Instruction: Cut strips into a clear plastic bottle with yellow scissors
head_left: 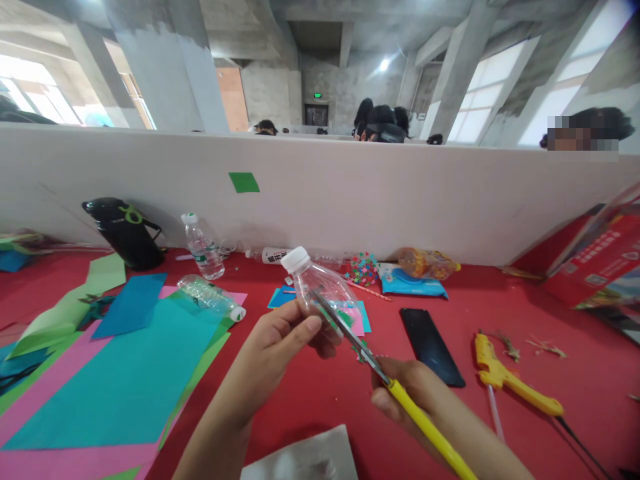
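My left hand (283, 337) grips the clear upper part of a plastic bottle (333, 287), its white cap pointing up and left. Thumb and fingers close on its lower left side. My right hand (413, 390) is closed around scissors (370, 360) with metal blades and a long yellow handle. The blades reach up and left to the bottle piece and overlap it; whether they cut into the plastic I cannot tell. Beneath the hands lies the red tabletop (320, 407). Behind the bottle piece are coloured paper pieces (367, 317), partly hidden.
Coloured sheets (125, 373) cover the left side. A black flask (123, 233), an upright bottle (203, 247) and a lying bottle (210, 297) stand near them. To the right are a phone (431, 347), a yellow glue gun (515, 383) and a wipes pack (415, 285). A white partition (320, 193) runs behind.
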